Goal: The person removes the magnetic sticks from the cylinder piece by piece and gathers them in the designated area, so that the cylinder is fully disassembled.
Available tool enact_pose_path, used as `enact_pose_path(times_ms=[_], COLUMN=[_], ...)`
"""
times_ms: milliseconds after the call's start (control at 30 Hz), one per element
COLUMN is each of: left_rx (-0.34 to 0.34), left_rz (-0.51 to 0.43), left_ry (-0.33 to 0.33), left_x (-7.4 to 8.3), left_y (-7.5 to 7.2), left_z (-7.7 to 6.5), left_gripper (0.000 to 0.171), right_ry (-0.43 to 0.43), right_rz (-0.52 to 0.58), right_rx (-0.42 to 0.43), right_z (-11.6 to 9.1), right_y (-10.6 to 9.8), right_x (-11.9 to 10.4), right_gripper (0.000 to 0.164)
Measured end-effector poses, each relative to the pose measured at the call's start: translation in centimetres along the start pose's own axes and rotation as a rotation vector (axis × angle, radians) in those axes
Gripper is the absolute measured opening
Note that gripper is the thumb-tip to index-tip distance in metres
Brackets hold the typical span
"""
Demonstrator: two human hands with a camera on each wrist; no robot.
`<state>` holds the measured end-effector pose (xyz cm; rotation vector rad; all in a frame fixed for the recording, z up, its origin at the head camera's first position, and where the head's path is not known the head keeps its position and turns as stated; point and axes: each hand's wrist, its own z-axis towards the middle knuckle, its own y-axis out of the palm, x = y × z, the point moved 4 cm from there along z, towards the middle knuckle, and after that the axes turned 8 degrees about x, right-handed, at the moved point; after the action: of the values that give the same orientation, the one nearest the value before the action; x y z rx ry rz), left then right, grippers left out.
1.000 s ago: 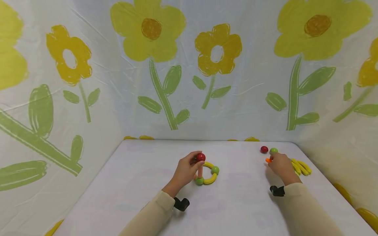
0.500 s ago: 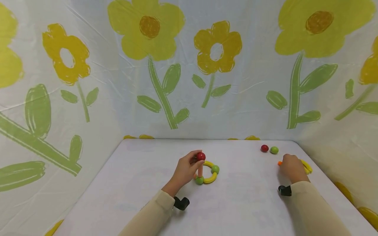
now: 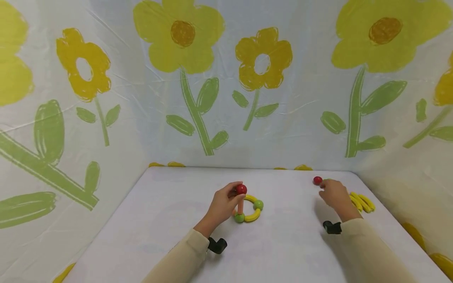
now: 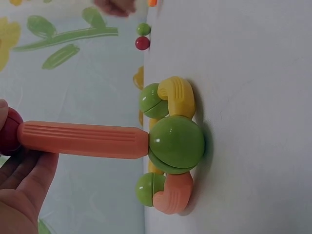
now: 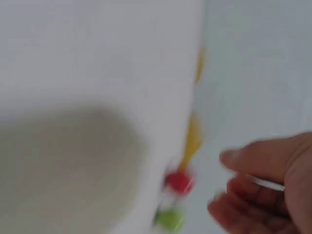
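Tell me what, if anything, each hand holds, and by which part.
The left hand holds the rod by the red ball on its top end. The right hand appears to hold nothing.

Long, plain cream sleeves (image 3: pixel 180 257) are worn with a small, angular black fitting (image 3: pixel 218 245) beside each cuff (image 3: pixel 199 237).
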<state>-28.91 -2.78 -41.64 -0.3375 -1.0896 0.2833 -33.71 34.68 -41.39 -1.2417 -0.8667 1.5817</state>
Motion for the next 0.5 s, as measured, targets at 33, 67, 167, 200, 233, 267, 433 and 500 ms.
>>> enact_pose_path(times_ms=[33, 67, 167, 200, 233, 267, 433, 500], left_rx=[-0.001, -0.002, -0.006, -0.007, -0.008, -0.009, -0.009, -0.012], left_rz=[0.001, 0.001, -0.006, -0.011, -0.017, -0.024, -0.073, -0.097], left_ry=[0.001, 0.003, 0.004, 0.007, 0.004, -0.002, -0.023, -0.021], left_x=[0.0, 0.0, 0.0, 0.0, 0.0, 0.0, 0.0, 0.0], left_y=[0.0, -0.1, -0.1, -0.2, -0.2, -0.2, -0.4, -0.5], left_z=[0.0, -0.1, -0.1, -0.1, 0.0, 0.0, 0.1, 0.1], left_gripper=[0.047, 0.048, 0.050, 0.051, 0.051, 0.052, 0.052, 0.049], right_ry=[-0.055, -0.110, -0.254, -0.271, -0.286, -0.295, -0.277, -0.257], right_rz=[0.049, 0.109, 0.309, 0.366, 0.417, 0.465, 0.612, 0.640], right_rx=[0.031, 0.048, 0.059, 0.044, 0.031, 0.018, -0.024, -0.025], right_z=[0.0, -0.2, -0.9, -1.2, -1.5, -1.8, -2.9, -3.1], right_y=[0.1, 0.2, 0.2, 0.2, 0.3, 0.3, 1.3, 1.8], right_x=[-2.1, -4.2, -10.7, -12.6, -14.4, -16.0, -21.1, -22.1], right_gripper=[0.025, 0.024, 0.022, 0.023, 0.023, 0.024, 0.026, 0.026])
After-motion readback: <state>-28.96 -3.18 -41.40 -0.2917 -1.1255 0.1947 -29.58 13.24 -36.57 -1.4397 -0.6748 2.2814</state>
